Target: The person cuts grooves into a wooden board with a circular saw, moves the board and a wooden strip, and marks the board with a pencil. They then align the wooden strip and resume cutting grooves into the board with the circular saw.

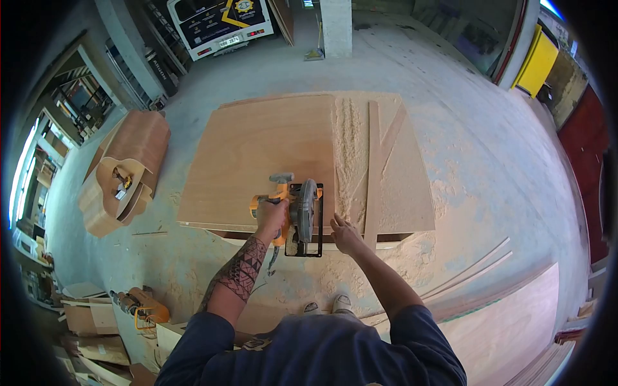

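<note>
1. The floor [476, 167] is grey and dusty, with sawdust around the worktop. A van [222, 29] stands at eleven o'clock, a pillar [338, 29] at twelve, and a yellow panel [536, 61] at two.
2. The worktop, a wide pale board [415, 199], fills the middle; thick sawdust [347, 151] runs down it just right of centre.
3. A brown wood sheet [257, 148] covers its left and middle part. Its right edge looks straight and cut; I see no clear cut further in, so how much cutting is left I cannot tell.
4. More sheets [508, 315] lie low at four o'clock, and a curved wooden piece [138, 145] stands at ten.
5. One long strip [372, 174] lies apart from the sheet, apparently already cut off.
6. The saw [302, 215] sits near the centre, at the sheet's near edge, its base reaching past that edge. Another power tool [145, 305] lies on the floor at eight o'clock.
7. The left hand [271, 217] has its grip closed around the saw's handle. The right hand [346, 235] is beside the sheet's near right corner, fingers bent; whether its grip holds anything, I cannot tell.
</note>
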Demonstrator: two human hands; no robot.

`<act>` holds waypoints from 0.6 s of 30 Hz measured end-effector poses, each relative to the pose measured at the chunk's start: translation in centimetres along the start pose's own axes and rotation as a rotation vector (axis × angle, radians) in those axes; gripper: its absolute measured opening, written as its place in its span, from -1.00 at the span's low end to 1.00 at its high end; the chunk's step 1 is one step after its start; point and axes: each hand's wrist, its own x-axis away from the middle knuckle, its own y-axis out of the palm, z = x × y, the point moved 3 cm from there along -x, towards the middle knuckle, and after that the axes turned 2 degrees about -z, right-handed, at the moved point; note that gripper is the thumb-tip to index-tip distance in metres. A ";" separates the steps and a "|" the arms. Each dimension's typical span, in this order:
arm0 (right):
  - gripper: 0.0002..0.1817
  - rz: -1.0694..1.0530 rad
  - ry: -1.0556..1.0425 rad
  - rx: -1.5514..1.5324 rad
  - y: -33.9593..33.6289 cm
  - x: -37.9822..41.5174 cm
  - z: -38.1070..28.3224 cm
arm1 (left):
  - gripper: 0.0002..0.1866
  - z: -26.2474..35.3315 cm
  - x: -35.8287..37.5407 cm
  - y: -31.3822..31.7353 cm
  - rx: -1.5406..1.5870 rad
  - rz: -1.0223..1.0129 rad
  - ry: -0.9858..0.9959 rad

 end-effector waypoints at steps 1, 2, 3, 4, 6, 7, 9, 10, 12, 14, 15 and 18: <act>-0.50 -0.003 -0.009 0.001 -0.3 -0.8 -0.1 | -0.66 -0.2 -0.4 0.1 0.004 0.009 0.000; -0.48 -0.175 0.046 0.121 -0.1 -1.4 0.0 | -0.65 -0.5 -0.9 0.2 0.013 0.012 0.015; -0.46 -0.349 0.102 0.242 0.7 -1.8 0.5 | -0.64 -0.4 -1.0 0.2 0.021 0.014 0.028; -0.46 -0.354 0.096 0.244 1.1 -1.9 0.8 | -0.64 -0.2 -1.3 0.3 0.023 0.020 0.024; -0.45 -0.307 0.093 0.190 1.5 -1.5 0.9 | -0.64 -0.1 -1.8 0.5 0.034 0.021 0.017; -0.44 -0.296 0.090 0.174 1.3 -1.4 0.9 | -0.64 -0.5 -2.2 0.6 0.040 0.029 0.008; -0.44 -0.345 0.099 0.197 1.2 -1.5 1.1 | -0.65 -0.4 -3.4 0.9 0.034 0.035 0.025; -0.44 -0.347 0.093 0.199 1.1 -1.8 1.1 | -0.65 -0.3 -3.8 0.9 0.036 0.040 0.025; -0.45 -0.358 0.079 0.213 1.3 -2.1 1.4 | -0.65 0.4 -4.4 1.1 -0.060 0.069 0.037; -0.49 -0.350 0.071 0.176 1.6 -2.4 2.1 | -0.66 1.1 -4.9 1.4 -0.034 0.061 0.041; -0.51 -0.340 0.066 0.137 1.5 -2.6 2.1 | -0.67 1.3 -5.3 1.5 -0.010 0.049 0.048; -0.47 -0.395 0.014 0.174 1.4 -2.4 2.5 | -0.67 1.9 -6.4 1.7 -0.032 0.065 0.068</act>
